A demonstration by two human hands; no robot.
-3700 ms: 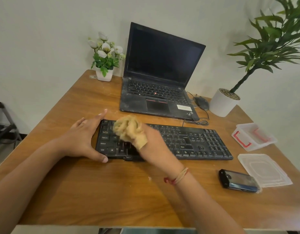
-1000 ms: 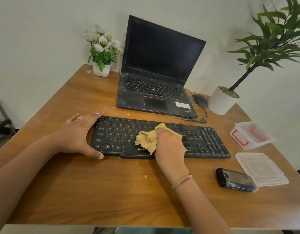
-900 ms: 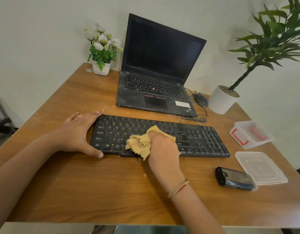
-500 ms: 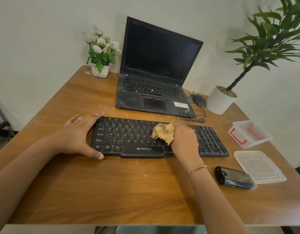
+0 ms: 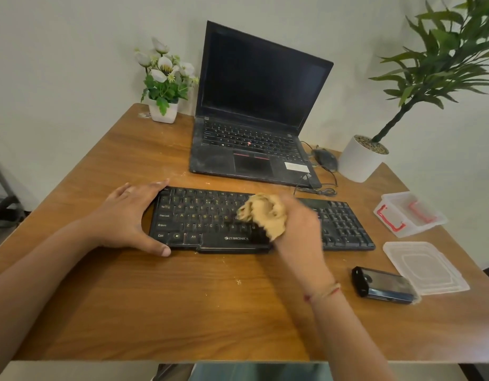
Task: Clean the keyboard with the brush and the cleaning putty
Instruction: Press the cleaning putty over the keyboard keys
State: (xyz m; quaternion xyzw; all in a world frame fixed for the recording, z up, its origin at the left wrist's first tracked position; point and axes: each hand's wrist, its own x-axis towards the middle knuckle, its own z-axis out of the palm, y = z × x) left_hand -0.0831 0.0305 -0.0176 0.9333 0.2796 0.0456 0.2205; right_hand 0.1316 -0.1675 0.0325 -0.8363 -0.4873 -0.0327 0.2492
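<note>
Your right hand (image 5: 301, 226) has carried the cleaning putty (image 5: 265, 214) to the right, off the space-bar end where it sat about a second ago, and it is now over the middle of the keyboard (image 5: 204, 215), around the right-hand letter keys. Its fingers are curled round the tan lump and clamped on it, with a ragged tail hanging towards the front edge. The hand is blurred, so you cannot tell whether the putty is touching the keys. Your left hand (image 5: 128, 213) has not shifted. It braces the keyboard's left end, fingers straight and together at the back corner, thumb spread wide against the front edge. The keyboard lies across the wooden table (image 5: 182, 312) in front of the open laptop (image 5: 254, 105). To your right lie a dark glossy object (image 5: 383, 287) — brush or not, unclear — a clear lid (image 5: 424, 266) just beside it, and a clear container (image 5: 408, 214) behind.
</note>
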